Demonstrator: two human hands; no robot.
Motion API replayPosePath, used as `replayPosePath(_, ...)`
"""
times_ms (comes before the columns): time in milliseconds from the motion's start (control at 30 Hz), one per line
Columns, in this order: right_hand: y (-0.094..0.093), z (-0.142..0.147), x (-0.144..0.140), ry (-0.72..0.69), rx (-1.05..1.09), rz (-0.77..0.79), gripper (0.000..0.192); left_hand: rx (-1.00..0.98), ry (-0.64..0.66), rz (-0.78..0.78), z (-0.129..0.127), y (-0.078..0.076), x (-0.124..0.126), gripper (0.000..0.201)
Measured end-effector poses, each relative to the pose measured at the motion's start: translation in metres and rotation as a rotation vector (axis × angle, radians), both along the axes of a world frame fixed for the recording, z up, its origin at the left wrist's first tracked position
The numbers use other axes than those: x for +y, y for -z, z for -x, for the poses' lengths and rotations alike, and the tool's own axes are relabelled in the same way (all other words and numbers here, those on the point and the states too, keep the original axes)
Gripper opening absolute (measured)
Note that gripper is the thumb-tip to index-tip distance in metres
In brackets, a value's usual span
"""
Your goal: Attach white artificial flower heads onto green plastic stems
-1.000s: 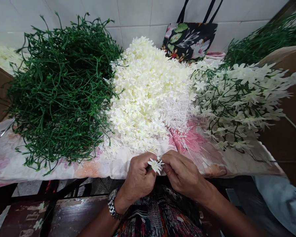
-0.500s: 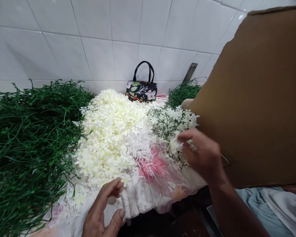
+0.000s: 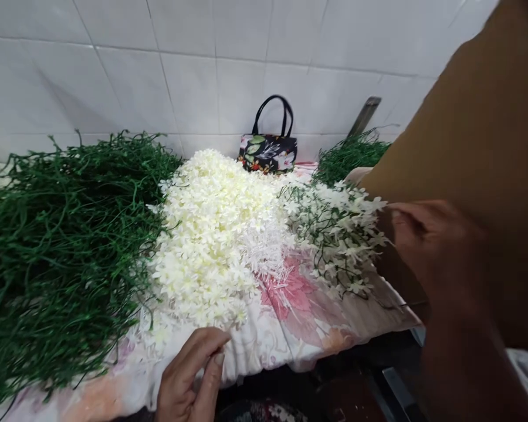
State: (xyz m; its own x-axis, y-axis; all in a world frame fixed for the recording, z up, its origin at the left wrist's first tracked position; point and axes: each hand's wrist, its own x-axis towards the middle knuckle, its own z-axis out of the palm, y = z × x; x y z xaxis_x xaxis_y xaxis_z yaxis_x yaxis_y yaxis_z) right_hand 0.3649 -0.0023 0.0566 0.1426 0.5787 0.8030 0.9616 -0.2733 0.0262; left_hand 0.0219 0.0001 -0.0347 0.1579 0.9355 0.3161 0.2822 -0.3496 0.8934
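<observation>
Left hand (image 3: 189, 378) rests empty at the cloth (image 3: 290, 328) edge, just below the petals (image 3: 215, 234).
Right hand (image 3: 435, 252), blurred, sits right of the petals beside the sprigs (image 3: 338, 228), against the cardboard (image 3: 488, 146); I cannot tell if it holds anything. I'd judge a good pick means pinching one bloom from the near rim of the petals, fingers narrow, leaving the stems (image 3: 57, 246) to their left undisturbed.
</observation>
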Motion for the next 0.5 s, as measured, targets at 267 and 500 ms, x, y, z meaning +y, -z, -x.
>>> replayPosePath(267, 0.048, 0.082, -0.017, -0.52, 0.069, 0.224, 0.016, 0.221, 0.022, -0.298, 0.015, -0.008, 0.01, 0.022)
replayPosePath(500, 0.097, 0.112, -0.016, -0.634, 0.204, 0.487, 0.02, 0.661, -0.129, -0.524, 0.016, -0.013, 0.017, 0.021)
